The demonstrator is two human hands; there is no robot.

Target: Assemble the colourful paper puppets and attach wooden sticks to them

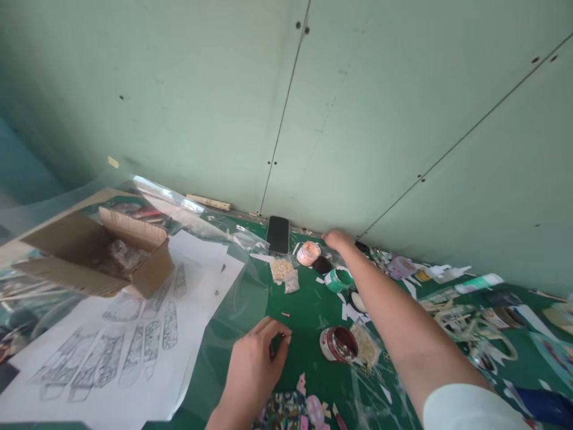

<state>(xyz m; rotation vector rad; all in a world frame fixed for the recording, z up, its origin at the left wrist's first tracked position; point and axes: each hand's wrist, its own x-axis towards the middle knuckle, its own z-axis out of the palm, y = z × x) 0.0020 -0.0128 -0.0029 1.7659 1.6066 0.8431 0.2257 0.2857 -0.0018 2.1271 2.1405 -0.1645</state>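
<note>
My left hand hovers over the green table with thumb and fingertips curled together in a pinch; anything between them is too small to make out. A small pink stick lies just beyond its fingers, and a patterned piece with pink cutouts lies below it. My right hand reaches to the back edge by the wall, fingers closed; what they hold, if anything, is hidden. Near that hand are an open jar of peach paint, a dark lid and a green paint jar. An open dark-red paint jar stands closer.
An open cardboard box rests on printed sheets at left. A phone lies near the wall, with bags of small beads beside it. Clear plastic film and scraps spread right, around a green-white tube.
</note>
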